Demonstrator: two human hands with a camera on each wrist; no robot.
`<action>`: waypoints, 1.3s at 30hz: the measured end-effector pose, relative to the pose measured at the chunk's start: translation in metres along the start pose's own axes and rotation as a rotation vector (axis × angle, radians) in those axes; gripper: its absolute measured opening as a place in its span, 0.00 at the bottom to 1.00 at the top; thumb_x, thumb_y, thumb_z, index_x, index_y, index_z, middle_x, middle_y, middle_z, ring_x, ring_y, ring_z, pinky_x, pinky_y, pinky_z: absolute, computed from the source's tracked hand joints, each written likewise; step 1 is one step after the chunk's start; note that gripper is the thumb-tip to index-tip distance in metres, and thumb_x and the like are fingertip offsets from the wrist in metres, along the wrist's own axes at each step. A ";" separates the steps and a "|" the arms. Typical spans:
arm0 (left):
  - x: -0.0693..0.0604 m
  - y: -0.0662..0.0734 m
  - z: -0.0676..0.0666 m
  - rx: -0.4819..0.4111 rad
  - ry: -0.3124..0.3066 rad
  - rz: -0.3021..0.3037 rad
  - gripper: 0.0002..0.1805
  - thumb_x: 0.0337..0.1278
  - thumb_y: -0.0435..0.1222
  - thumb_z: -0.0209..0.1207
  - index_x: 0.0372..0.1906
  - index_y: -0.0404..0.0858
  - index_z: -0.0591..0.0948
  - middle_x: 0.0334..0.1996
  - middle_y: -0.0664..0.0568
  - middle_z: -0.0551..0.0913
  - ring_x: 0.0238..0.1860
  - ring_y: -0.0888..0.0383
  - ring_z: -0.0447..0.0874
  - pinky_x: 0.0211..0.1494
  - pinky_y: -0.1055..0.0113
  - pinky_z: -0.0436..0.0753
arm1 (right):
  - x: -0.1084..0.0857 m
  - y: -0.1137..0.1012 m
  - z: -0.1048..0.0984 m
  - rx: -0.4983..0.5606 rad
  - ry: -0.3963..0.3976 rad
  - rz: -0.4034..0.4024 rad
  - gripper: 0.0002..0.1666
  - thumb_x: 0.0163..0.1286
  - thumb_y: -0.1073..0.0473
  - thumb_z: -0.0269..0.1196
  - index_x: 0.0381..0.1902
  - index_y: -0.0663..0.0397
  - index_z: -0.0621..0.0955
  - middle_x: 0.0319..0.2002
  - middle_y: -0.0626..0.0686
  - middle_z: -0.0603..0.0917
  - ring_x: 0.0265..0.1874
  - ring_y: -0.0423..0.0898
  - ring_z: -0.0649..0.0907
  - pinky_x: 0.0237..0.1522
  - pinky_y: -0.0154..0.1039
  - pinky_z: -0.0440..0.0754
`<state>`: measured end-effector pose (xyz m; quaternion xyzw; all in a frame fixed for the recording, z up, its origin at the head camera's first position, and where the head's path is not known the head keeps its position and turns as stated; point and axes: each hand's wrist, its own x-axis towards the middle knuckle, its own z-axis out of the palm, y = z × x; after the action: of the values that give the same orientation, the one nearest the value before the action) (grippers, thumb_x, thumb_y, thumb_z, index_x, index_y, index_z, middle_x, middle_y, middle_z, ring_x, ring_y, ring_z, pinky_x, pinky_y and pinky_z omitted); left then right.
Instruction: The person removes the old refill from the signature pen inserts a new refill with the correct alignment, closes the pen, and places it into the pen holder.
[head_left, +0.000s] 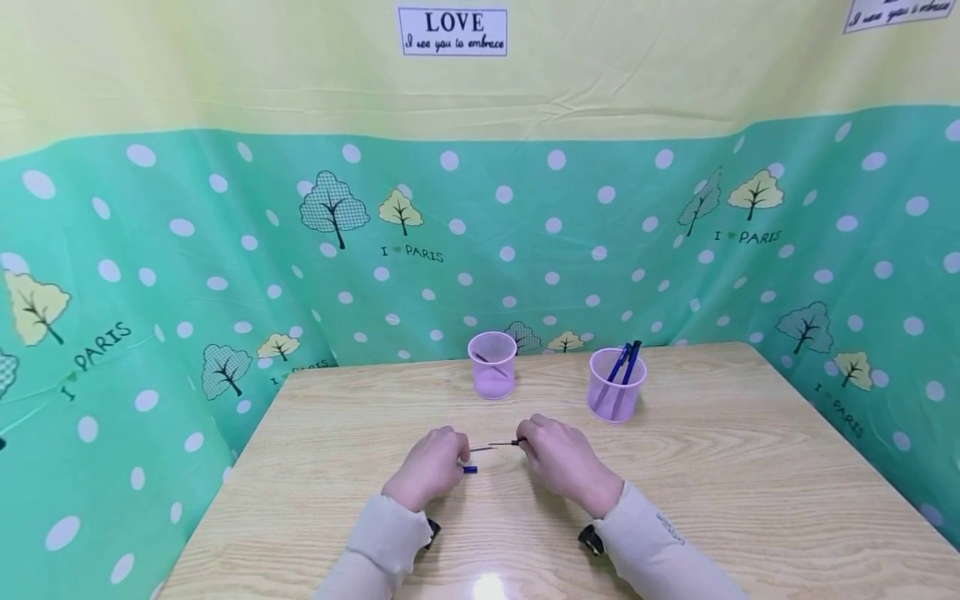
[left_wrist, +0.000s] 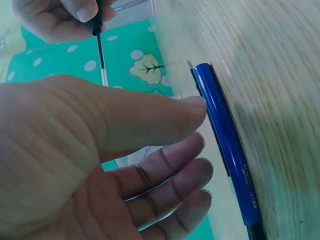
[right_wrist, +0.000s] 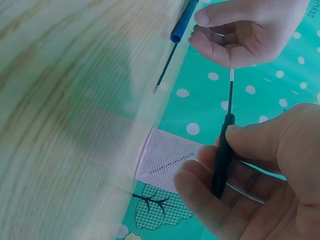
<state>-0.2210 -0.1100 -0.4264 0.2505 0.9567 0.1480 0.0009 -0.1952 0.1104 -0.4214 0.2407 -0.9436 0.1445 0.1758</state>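
My right hand (head_left: 558,454) pinches a black grip section (right_wrist: 224,150) of a pen between thumb and fingers. A thin refill (right_wrist: 230,97) with a dark length and a pale end sticks out of it toward the left hand. My left hand (head_left: 431,467) is low over the table, its thumb tip beside a blue pen barrel (left_wrist: 225,135). Alongside that barrel lies a second dark refill (right_wrist: 162,75) with a metal point. The left thumb overlaps this refill in the left wrist view, and the index finger is hidden, so a grip cannot be made out.
Two purple mesh cups stand at the back of the wooden table (head_left: 337,467). The middle cup (head_left: 492,389) has a small dark piece inside; the right cup (head_left: 600,407) holds blue and black pens (head_left: 632,360). A green dotted curtain (head_left: 555,275) hangs behind.
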 end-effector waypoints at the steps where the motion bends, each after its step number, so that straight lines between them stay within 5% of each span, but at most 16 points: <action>1: 0.000 0.000 0.000 0.002 -0.001 -0.001 0.10 0.38 0.22 0.60 0.27 0.40 0.82 0.26 0.55 0.74 0.30 0.57 0.72 0.36 0.62 0.76 | 0.000 0.000 0.000 0.000 0.000 -0.001 0.03 0.63 0.63 0.63 0.33 0.48 0.81 0.26 0.43 0.75 0.25 0.39 0.76 0.25 0.35 0.76; 39: -0.002 0.002 0.009 -0.044 -0.083 -0.047 0.12 0.42 0.20 0.56 0.23 0.41 0.78 0.23 0.58 0.73 0.25 0.60 0.69 0.29 0.67 0.73 | -0.001 -0.001 0.000 -0.008 0.009 -0.013 0.02 0.63 0.62 0.64 0.31 0.50 0.81 0.26 0.43 0.75 0.24 0.39 0.77 0.23 0.34 0.75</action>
<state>-0.2180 -0.1065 -0.4346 0.2340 0.9579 0.1586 0.0494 -0.1943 0.1096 -0.4217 0.2454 -0.9417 0.1409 0.1821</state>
